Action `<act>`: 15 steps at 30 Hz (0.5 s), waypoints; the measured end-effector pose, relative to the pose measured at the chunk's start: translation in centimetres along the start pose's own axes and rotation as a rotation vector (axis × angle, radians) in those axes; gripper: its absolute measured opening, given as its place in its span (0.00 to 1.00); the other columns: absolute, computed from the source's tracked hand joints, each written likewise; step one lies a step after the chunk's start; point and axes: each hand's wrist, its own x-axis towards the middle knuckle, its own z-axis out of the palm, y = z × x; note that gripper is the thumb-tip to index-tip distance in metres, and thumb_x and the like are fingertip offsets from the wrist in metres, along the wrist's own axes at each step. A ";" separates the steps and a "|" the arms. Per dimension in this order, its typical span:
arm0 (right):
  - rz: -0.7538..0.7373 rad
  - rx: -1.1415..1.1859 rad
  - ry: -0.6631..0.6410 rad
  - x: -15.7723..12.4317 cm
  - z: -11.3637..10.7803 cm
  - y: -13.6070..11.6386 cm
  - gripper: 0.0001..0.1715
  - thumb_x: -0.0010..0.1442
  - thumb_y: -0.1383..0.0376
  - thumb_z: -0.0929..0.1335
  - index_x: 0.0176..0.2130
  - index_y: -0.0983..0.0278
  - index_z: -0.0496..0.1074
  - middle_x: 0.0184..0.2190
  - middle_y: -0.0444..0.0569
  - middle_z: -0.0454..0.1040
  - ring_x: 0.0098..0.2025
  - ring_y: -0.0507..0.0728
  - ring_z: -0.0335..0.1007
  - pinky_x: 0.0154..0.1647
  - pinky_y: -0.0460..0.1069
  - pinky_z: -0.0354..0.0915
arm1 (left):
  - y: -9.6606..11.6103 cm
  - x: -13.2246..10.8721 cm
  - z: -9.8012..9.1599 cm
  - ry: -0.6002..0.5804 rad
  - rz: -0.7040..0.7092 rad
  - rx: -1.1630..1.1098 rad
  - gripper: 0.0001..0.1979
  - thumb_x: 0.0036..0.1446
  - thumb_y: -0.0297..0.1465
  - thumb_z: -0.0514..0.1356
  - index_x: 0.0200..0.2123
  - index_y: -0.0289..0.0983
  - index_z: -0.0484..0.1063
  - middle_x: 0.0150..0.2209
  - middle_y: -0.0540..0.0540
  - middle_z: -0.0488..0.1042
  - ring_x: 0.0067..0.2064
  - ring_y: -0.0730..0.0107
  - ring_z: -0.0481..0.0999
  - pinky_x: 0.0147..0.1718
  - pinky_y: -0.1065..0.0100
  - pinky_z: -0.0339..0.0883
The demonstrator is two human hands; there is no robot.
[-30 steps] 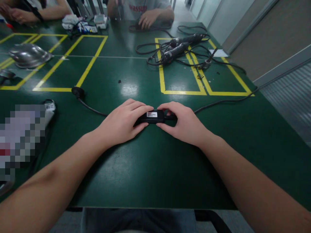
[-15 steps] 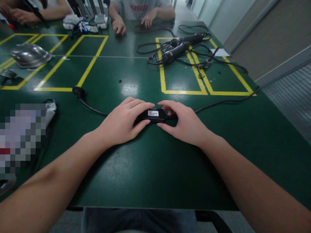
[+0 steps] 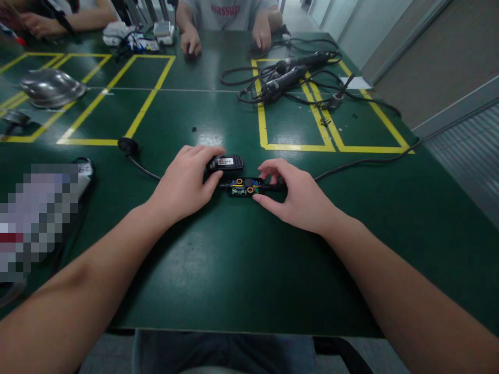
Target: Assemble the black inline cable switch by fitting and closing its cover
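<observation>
My left hand (image 3: 186, 182) grips a small black cover (image 3: 226, 163) with a white label, lifted just behind the rest of the device. The opened black base (image 3: 244, 187) lies on the green table (image 3: 234, 270), showing a circuit board with copper-coloured coils. My right hand (image 3: 296, 195) pinches the base's right end with curled fingers. A black cable (image 3: 362, 162) runs from the device to the right, and another black cable (image 3: 136, 156) leads left to a round plug.
Yellow tape squares mark the table. Two black power tools with tangled cords (image 3: 286, 78) lie at the back right. A shiny metal shell (image 3: 50, 88) sits at the left. Other people's hands (image 3: 191, 44) rest at the far edge. A blurred patch covers the left side.
The black cover has come off the device: my left hand lifted it back and left, exposing the circuit board. My right hand stayed on the base.
</observation>
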 end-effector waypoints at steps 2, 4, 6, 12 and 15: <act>0.003 0.004 0.001 0.0 0.0 -0.1 0.18 0.65 0.60 0.76 0.52 0.57 0.71 0.47 0.51 0.83 0.44 0.63 0.77 0.47 0.57 0.72 | -0.1 0.1 -0.1 -0.022 -0.044 -0.003 0.23 0.71 0.33 0.61 0.65 0.36 0.79 0.60 0.36 0.85 0.60 0.43 0.82 0.63 0.42 0.75; -0.003 0.008 0.008 0.1 -0.1 -0.2 0.11 0.68 0.61 0.74 0.48 0.57 0.71 0.44 0.50 0.81 0.43 0.63 0.77 0.46 0.57 0.71 | 0.0 0.3 -0.2 -0.050 -0.078 -0.010 0.22 0.70 0.33 0.61 0.65 0.37 0.80 0.59 0.37 0.86 0.59 0.44 0.82 0.63 0.43 0.75; -0.011 0.008 0.020 0.1 0.0 -0.2 0.05 0.69 0.63 0.71 0.45 0.57 0.71 0.40 0.50 0.80 0.42 0.63 0.76 0.46 0.57 0.70 | 0.1 0.4 -0.2 -0.072 -0.096 -0.013 0.22 0.71 0.33 0.60 0.64 0.38 0.81 0.58 0.37 0.86 0.59 0.44 0.83 0.63 0.44 0.76; -0.054 0.000 0.034 0.1 0.0 0.1 0.05 0.66 0.67 0.70 0.43 0.57 0.71 0.41 0.51 0.81 0.42 0.63 0.76 0.47 0.58 0.71 | 0.0 0.3 -0.2 -0.063 -0.065 -0.034 0.20 0.71 0.31 0.58 0.61 0.38 0.83 0.59 0.38 0.86 0.60 0.44 0.82 0.65 0.43 0.74; -0.063 -0.023 0.044 0.1 -0.1 0.1 0.06 0.65 0.68 0.71 0.43 0.57 0.72 0.41 0.51 0.82 0.42 0.63 0.76 0.46 0.58 0.72 | -0.2 0.2 -0.5 0.007 0.049 -0.032 0.17 0.70 0.34 0.60 0.57 0.38 0.84 0.60 0.37 0.84 0.61 0.43 0.80 0.65 0.41 0.73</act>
